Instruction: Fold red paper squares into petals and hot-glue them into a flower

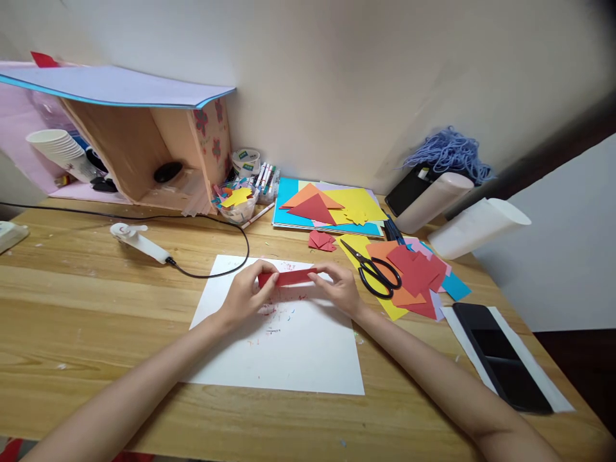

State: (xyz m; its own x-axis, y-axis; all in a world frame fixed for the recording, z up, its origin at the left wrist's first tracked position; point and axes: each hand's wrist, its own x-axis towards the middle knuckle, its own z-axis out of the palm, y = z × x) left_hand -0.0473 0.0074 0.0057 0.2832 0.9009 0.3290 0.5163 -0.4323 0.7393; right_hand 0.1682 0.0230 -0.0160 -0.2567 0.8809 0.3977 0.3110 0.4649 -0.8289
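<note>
A red strip of paper (pixel 294 277) is stretched between both hands, just above a white sheet (pixel 308 359) marked with coloured specks. My left hand (pixel 248 292) pinches its left end between thumb and fingers. At the other end, my right hand (pixel 339 289) grips the strip the same way. Whether the strip is folded or a single layer, I cannot tell. Black-handled scissors (pixel 378 273) lie to the right of my right hand on coloured paper pieces. A small red cut or folded paper shape (pixel 321 240) rests beyond the white sheet.
A white glue gun (pixel 139 242) lies at left, its black cable looping near the sheet. Behind stand a cardboard box (pixel 139 147) and a tub of paper scraps (pixel 235 202). Coloured papers (pixel 418 276) and a black phone (pixel 500 359) occupy the right side.
</note>
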